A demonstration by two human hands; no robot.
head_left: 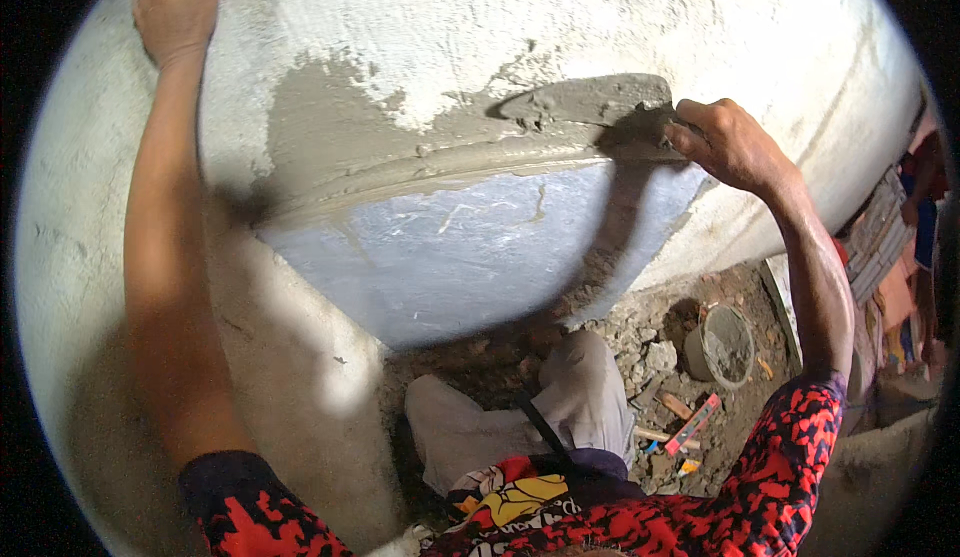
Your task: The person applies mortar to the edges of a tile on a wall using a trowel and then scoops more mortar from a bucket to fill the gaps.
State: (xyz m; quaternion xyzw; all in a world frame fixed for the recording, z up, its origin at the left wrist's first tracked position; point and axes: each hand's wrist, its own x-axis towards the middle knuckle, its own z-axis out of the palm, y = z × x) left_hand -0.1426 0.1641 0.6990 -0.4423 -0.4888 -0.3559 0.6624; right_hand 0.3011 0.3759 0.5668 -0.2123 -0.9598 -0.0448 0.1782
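My right hand (725,142) grips a mortar-smeared trowel (580,102), its blade lying along a band of wet grey mortar (330,127) on the white wall (760,17). The mortar runs along the upper edge of a smooth grey-blue panel (420,277), where a dark shadow falls across the right part. High at the left, my left hand (175,12) rests on the wall with its fingers loosely extended upward, partly cut off by the picture's edge.
My bent legs (580,397) are below the panel, over rubble. At right stand a bucket (730,347) with grey material and, nearby, a red spirit level (690,427). Stacked boards and bricks (880,247) lie beyond my right arm, beside what may be another person, too small to tell.
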